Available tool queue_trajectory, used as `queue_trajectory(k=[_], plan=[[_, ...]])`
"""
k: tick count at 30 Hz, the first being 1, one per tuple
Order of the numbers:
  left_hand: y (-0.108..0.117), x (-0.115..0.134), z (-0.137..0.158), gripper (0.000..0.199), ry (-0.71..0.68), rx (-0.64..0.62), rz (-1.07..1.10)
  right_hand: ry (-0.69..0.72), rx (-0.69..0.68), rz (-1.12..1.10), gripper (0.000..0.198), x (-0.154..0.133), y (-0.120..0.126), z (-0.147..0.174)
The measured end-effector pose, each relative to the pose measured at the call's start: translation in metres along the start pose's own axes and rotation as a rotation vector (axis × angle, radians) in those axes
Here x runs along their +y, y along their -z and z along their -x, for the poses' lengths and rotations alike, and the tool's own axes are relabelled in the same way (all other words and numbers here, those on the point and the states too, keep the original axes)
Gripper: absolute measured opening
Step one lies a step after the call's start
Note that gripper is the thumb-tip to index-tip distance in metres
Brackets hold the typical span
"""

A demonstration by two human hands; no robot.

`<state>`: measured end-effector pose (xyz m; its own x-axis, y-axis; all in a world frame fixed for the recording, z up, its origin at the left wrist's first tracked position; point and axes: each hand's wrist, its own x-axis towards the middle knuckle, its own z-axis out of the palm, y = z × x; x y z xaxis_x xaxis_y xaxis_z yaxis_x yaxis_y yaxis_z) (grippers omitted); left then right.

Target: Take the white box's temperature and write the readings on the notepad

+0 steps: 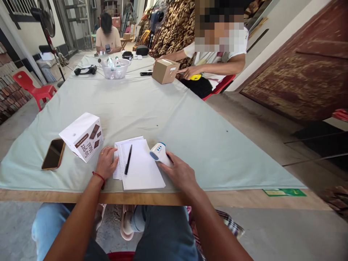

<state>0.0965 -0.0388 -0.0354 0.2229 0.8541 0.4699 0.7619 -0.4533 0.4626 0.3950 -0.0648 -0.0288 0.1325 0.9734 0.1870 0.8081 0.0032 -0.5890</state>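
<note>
My right hand (181, 172) is wrapped round the handle of a white and blue infrared thermometer (161, 152), beside the right edge of a stack of white paper (145, 165). A black pen (128, 159) lies on that paper. At the left edge of the sheets rests my left hand (107, 162), its fingers lying loosely with nothing held in them. Just beyond it stands a white box (84, 136) with brown print. A smartphone (53, 154) lies dark side up, left of the box.
A clear plastic basin (115, 70) with bottles stands farther up the cloth-covered table (130, 105). On the right, a seated person in a white shirt (217, 61) holds a cardboard box (165, 71) and a yellow tool (195, 77). Another person (108, 34) sits at the far end.
</note>
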Motion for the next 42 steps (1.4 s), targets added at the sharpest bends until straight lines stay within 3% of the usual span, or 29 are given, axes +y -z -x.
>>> queue_trajectory(k=[5, 10, 14, 18, 24, 28, 32, 35, 38, 42], plan=[[0.000, 0.002, 0.001, 0.030, 0.024, -0.010, -0.011, 0.144, 0.019, 0.302, 0.037, 0.011, -0.007, -0.012], [0.001, 0.005, 0.000, 0.035, 0.012, -0.030, -0.012, 0.294, 0.196, 0.212, 0.032, -0.015, -0.010, -0.007], [0.003, 0.006, 0.000, 0.037, 0.010, -0.056, -0.019, 0.572, 0.020, 0.105, 0.035, -0.056, -0.037, -0.007], [0.003, 0.006, 0.004, 0.038, -0.019, -0.112, -0.019, 0.664, -0.085, 0.254, 0.041, -0.077, -0.058, -0.016], [0.000, 0.004, 0.005, 0.032, -0.007, -0.093, 0.050, 0.756, -0.167, 0.224, 0.030, -0.067, -0.039, -0.013], [-0.001, 0.004, 0.006, 0.032, 0.005, -0.093, 0.086, 0.613, -0.104, -0.110, 0.020, -0.064, -0.024, 0.003], [-0.001, 0.009, 0.008, 0.040, -0.037, -0.142, 0.062, 0.188, 0.059, -0.697, 0.012, -0.076, -0.030, 0.022], [0.001, 0.015, 0.010, 0.055, -0.060, -0.187, -0.006, -0.011, -0.011, -0.977, 0.011, -0.088, -0.041, 0.035], [0.003, 0.020, 0.011, 0.062, -0.079, -0.237, -0.056, -0.095, -0.122, -0.995, 0.021, -0.094, -0.048, 0.042], [0.008, 0.026, 0.010, 0.064, -0.061, -0.282, -0.100, -0.137, -0.066, -0.814, 0.016, -0.093, -0.050, 0.044]])
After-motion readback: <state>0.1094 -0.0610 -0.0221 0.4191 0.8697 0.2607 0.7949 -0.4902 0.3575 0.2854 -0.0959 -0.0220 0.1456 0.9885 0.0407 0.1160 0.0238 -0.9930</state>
